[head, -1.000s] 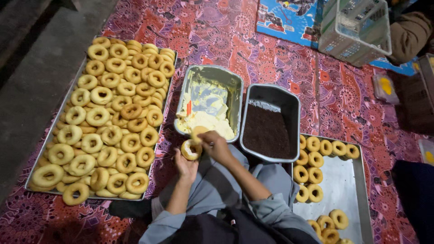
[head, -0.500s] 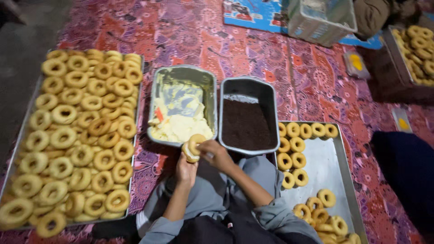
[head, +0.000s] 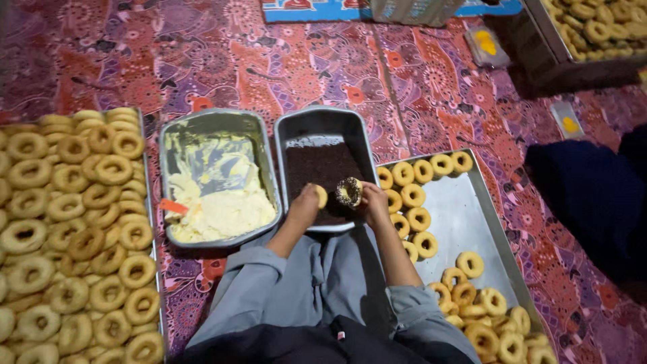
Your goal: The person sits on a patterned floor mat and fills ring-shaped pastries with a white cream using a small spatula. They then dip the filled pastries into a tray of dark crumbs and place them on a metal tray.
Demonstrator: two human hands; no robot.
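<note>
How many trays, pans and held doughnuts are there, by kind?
Flat trays of doughnuts: 3 (left tray, right tray, far tray)
Deep pans: 2 (cream pan, sprinkle pan)
Held doughnuts: 2 (plain doughnut in left hand, sprinkled doughnut in right hand)
Total: 7

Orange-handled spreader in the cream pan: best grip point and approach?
Grip the orange handle at its free end by the pan's left wall, coming from above and left. Only that stub shows; the rest lies buried in the cream. Both the left hand and right hand are busy over the sprinkle pan.
</note>
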